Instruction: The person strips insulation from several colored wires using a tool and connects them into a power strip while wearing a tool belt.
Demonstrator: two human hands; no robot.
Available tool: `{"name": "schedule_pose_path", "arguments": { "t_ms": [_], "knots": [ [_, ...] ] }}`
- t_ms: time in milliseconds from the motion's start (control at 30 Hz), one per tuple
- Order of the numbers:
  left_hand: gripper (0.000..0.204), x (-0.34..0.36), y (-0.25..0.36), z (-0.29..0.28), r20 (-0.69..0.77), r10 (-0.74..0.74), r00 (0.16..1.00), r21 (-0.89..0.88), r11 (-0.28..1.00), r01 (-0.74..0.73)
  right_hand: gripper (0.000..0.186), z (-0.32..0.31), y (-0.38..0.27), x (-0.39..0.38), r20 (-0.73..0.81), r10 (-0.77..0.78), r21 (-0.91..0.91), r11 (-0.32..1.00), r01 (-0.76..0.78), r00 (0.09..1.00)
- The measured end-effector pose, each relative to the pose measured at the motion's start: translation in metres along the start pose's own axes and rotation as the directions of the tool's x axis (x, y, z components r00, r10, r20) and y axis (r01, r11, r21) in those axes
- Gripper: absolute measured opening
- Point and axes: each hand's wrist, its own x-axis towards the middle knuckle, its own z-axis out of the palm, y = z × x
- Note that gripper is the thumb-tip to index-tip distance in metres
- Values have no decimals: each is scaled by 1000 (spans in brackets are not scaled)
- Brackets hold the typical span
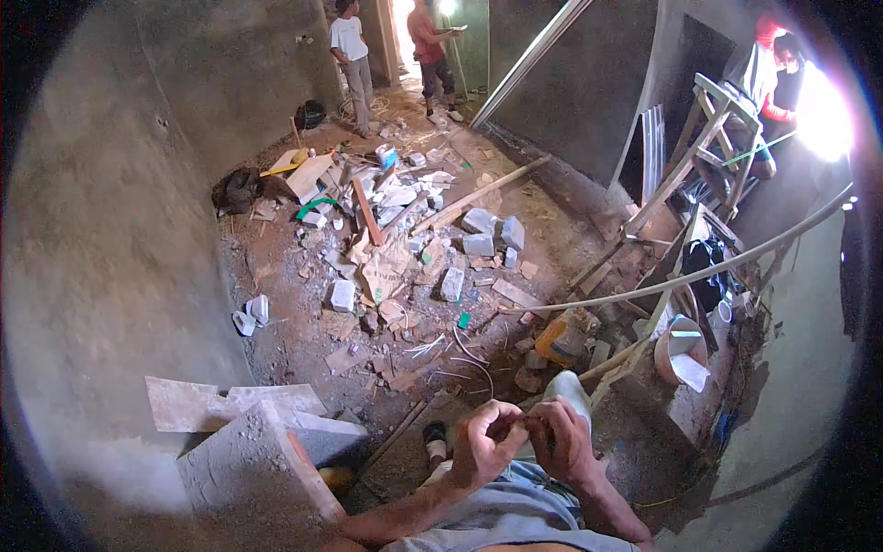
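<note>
Both of my hands are raised together in front of my lap, their fingertips meeting. My left hand (485, 445) is closed, thumb and fingers pinched around something too small to make out. Against it, my right hand (563, 443) is closed in a similar pinch, its fingers bent toward the left thumb. Whatever lies between the fingertips is thin or small, and its kind does not show. Below the hands are my grey shirt (478, 521) and a pale trouser leg (567, 391).
Rubble with grey blocks (478, 244), a torn sack (382, 271) and planks (368, 212) covers the floor ahead. A long curved pipe (699, 273) crosses at right, near a wooden trestle (708, 138) and a bucket (681, 350). Several people stand farther off; a concrete block structure (248, 460) is at left.
</note>
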Motion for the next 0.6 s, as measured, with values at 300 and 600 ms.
{"name": "schedule_pose_path", "arguments": {
  "t_ms": [300,600],
  "knots": [
    [16,-8,12,-7,148,145,978,211,962,-174,7,-2,1,-24,122,49,-116,993,-35,991],
    [17,6,28,-22,256,-415,873,-355,800,484,15,-14,-2,13,61,1,142,990,-9,998]
  ]
}}
